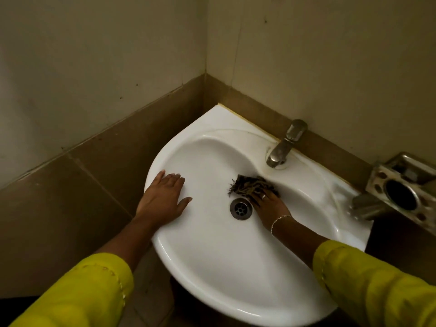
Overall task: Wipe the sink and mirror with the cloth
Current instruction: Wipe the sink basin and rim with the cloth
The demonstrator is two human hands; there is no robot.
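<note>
Dark-brown frayed cloth (250, 188) lies under the right hand's (271, 210) flat, pressing fingers (261, 198) in the white ceramic corner sink (212, 260), left hand (162, 199) spread open on the rim; loose threads beside those fingers could snag the round metal drain (241, 208).

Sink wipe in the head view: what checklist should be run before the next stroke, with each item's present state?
1. Cloth under right hand, pressed into the sink: ok.
2. Left hand flat on the sink rim, steadying: ok.
3. Drain uncovered by the cloth: ok.
4. Tap apart from the cloth: ok.
5. Mirror in view for the later step: not ok, out of frame.
6. Sink surface clean: cannot tell.
</note>
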